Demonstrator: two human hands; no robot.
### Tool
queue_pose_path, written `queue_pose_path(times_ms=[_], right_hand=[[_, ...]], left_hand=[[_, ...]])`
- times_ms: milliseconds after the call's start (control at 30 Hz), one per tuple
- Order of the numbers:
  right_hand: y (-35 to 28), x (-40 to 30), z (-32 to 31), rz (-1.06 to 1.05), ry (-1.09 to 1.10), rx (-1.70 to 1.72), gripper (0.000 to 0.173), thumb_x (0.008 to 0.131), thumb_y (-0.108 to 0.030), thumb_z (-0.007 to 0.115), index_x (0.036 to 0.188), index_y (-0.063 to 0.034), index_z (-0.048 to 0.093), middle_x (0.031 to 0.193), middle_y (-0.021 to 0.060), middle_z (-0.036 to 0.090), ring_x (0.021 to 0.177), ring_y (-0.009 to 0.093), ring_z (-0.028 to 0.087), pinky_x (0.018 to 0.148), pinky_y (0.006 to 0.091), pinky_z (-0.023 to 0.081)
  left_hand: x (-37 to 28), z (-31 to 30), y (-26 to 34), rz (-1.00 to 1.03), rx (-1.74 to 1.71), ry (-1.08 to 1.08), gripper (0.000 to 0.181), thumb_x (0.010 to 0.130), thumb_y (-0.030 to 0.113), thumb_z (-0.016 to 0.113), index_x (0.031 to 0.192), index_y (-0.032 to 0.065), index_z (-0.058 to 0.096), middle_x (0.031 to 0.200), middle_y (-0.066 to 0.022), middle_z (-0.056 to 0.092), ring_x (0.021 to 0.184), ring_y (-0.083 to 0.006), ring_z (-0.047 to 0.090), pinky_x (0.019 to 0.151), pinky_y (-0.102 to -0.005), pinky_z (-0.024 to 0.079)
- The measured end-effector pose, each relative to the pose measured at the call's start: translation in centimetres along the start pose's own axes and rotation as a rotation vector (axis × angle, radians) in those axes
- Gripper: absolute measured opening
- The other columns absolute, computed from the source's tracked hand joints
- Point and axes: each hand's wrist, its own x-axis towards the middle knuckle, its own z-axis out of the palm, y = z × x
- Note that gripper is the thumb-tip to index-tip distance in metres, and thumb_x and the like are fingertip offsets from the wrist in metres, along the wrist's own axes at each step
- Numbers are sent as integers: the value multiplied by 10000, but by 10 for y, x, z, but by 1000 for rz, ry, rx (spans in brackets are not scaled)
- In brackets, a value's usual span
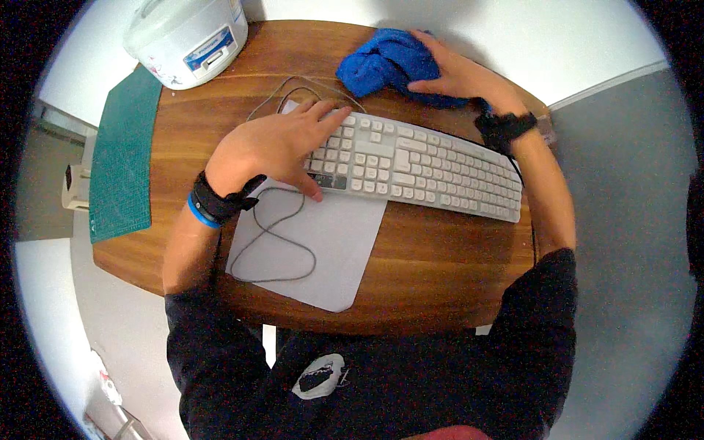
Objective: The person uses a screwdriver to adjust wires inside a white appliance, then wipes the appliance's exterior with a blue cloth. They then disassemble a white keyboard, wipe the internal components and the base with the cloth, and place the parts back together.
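A white full-size keyboard (456, 170) lies at a slant across the wooden table, its number pad at the left end. My left hand (269, 143) spans that end, thumb at the near edge and fingers over the far edge. Towards the back right, a crumpled blue cloth (379, 60) is between the thumb and fingers of my right hand (462, 77); part of it is hidden by the hand. A pale sheet (341, 247) lies partly under the keyboard. On it rests a looped grey cable (314, 264).
A white rice cooker (165, 41) stands at the back left. A green cutting mat (124, 165) lies along the left side of the wooden table (440, 258). White walls rise behind, and a grey panel (621, 220) is at the right. More cable curves behind the keyboard.
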Motion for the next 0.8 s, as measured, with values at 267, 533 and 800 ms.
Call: queue_pose_path(times_ms=[267,533,800], right_hand=[[-42,-33,-61,-140,289,-255,524,833,-152,800,1337,-74,681,1258,191,713,1194,426,675,1069,480,541],[-128,-155,-49,60,-512,-263,704,724,-44,870,1359,-132,581,1331,224,586,1177,469,649,1009,498,562],[-170,-60,45,-533,10,-97,697,751,-71,833,1389,-175,572,1381,234,522,1250,488,577,1020,549,537]], left_hand=[[9,4,2,-16,-49,4,1381,601,375,1021,1683,14,243,1652,-276,387,1502,-481,420,1214,-513,445],[-2,14,1,-2,-20,116,1397,530,347,1031,1669,33,287,1615,-224,457,1498,-447,440,1221,-497,441],[-1,18,-3,27,63,85,1268,568,352,1028,1607,5,390,1570,-196,509,1400,-432,534,1161,-473,489]])
